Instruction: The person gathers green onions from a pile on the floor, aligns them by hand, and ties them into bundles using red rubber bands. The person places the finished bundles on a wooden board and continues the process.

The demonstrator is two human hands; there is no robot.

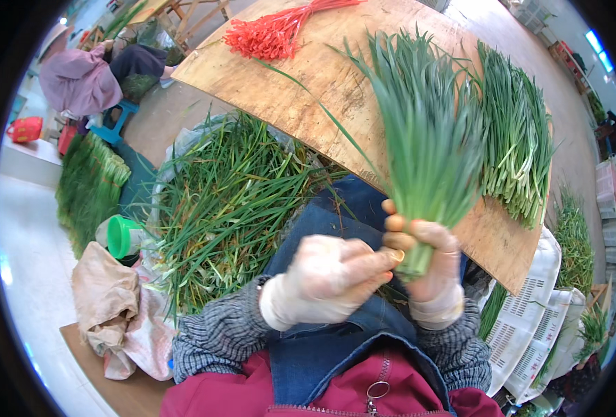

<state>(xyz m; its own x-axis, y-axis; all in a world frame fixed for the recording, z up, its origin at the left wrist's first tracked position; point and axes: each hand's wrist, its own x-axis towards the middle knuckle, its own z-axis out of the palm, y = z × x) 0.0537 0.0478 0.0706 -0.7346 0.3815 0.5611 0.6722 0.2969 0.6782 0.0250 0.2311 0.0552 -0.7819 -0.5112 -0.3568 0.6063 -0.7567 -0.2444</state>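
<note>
My right hand (435, 266), in a thin pale glove with bare fingertips, grips a bunch of green garlic chives (427, 172) around its lower stems. The leaves fan upward over the table, blurred by motion, and one long blade strays to the upper left. Beside the cut stem ends is my left hand (328, 276), gloved the same way, thumb and fingertips brought together. Whether a stem is pinched there cannot be seen. A second pile of chives (516, 135) lies on the wooden table (339, 99), right of the held bunch.
Red plastic ties (276, 31) lie at the table's far edge. Loose chives and trimmings (235, 203) fill a plastic-lined heap at my left, near a green-rimmed container (120, 237). White printed sacks (526, 307) stand at right. A person (78, 78) sits at the upper left.
</note>
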